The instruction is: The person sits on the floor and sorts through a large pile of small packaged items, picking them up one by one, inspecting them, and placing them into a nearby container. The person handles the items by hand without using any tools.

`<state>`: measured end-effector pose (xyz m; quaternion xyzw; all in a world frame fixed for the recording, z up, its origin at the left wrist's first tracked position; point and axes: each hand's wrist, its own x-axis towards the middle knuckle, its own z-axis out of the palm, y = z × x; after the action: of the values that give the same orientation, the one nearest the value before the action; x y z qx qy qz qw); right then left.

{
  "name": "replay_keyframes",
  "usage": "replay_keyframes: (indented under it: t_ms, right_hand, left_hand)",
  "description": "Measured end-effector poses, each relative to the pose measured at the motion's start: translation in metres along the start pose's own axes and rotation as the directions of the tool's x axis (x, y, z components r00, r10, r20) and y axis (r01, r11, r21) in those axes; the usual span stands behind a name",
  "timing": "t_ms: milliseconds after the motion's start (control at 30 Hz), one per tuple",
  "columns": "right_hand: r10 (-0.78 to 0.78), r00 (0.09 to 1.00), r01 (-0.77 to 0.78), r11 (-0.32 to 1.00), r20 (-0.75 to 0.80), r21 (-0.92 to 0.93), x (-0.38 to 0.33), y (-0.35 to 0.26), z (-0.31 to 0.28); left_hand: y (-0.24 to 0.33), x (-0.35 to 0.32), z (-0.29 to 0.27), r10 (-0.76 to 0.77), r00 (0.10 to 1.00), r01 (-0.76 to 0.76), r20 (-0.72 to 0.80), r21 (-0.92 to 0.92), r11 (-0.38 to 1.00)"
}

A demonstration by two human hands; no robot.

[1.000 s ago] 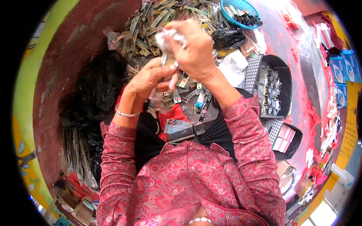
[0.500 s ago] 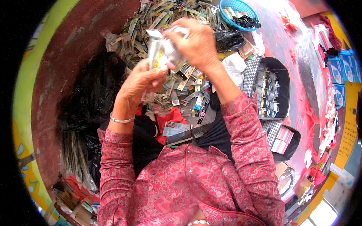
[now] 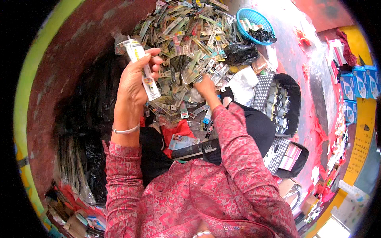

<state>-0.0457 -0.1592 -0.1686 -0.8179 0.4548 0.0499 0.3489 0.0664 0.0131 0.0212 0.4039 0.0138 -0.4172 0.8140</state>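
Observation:
My left hand (image 3: 133,81) holds up a long, narrow clear plastic packet (image 3: 135,52) with yellow and dark print, its fingers closed round the middle. The packet slants from upper left to lower right above the pile. Down at the near right part of a heap of similar slim plastic packets (image 3: 174,39) is my right hand (image 3: 205,88), its fingers curled in among them. What those fingers grip is partly hidden. Shiny clear strips (image 3: 218,73) lie just beyond that hand.
A blue basket (image 3: 254,20) with small rolls and black pieces stands at the far right. Nearer are a black plastic bag (image 3: 241,53), a white bag (image 3: 243,81) and two checked boxes (image 3: 262,91) with packets inside. Black plastic sheeting (image 3: 93,107) lies at the left.
My hands were together over the heap with the packet and crumpled clear plastic. Now they are apart: the left has moved left with the packet, the right has lowered toward me into the heap.

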Motion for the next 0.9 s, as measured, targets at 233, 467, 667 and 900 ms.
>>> replay_keyframes:
  t_ms: [233,467,667,900]
  right_hand:
    - [0.021,0.996,-0.012,0.995,0.089,-0.100,-0.018,0.014,0.051]
    - [-0.584,0.811,0.559,0.793,0.038,0.243,0.010,-0.028,0.013]
    - [-0.338,0.892,0.034,0.713,0.301,0.700,0.020,-0.054,-0.071]
    - [-0.364,0.894,-0.051,0.495,0.260,0.868,0.010,-0.074,-0.122]
  left_hand:
    - [0.000,0.002,-0.003,-0.057,0.997,0.052,-0.047,-0.103,0.993]
    - [0.009,0.006,-0.005,-0.045,0.999,0.045,0.004,-0.155,0.987]
    - [0.018,-0.005,-0.019,0.018,0.999,-0.022,-0.030,-0.125,0.992]
    - [0.010,-0.005,-0.020,0.040,0.992,-0.052,-0.117,-0.101,0.994]
